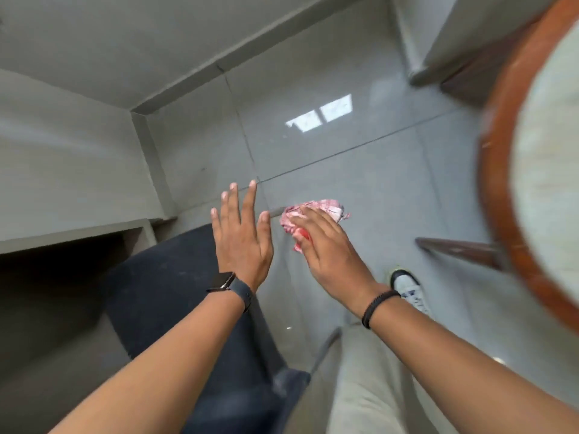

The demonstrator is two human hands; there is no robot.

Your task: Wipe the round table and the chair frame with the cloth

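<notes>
A crumpled pink-and-white checked cloth is in my right hand, held out in the air above the floor. My left hand is beside it on the left, fingers spread, holding nothing and not touching the cloth. The round table, with a brown wooden rim and a pale top, fills the right edge of the view, blurred. One dark wooden leg shows under it. A dark blue padded seat, probably the chair, lies below my left arm.
Glossy grey floor tiles spread ahead, with a window reflection. Pale walls and a skirting meet in a corner at the left. My shoe and light trouser leg stand near the table leg.
</notes>
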